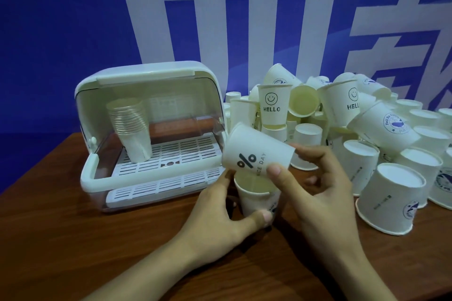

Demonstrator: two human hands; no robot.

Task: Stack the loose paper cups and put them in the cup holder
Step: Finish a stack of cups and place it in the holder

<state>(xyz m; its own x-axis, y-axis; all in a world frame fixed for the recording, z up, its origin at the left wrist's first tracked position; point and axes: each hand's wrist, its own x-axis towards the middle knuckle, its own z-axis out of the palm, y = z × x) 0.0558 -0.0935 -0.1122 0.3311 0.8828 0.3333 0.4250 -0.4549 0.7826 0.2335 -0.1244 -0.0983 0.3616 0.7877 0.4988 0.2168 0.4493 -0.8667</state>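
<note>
Above the table (73,239), right hand (318,186) pinches a tilted cup (256,151); left hand (220,217) grips the upright cup (254,199).

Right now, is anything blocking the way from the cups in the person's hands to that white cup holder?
Nothing visible does. The cup holder stands open at the front, its rack bare beside the stack already inside. The right hand tilts a cup over the cup gripped by the left hand.
</note>
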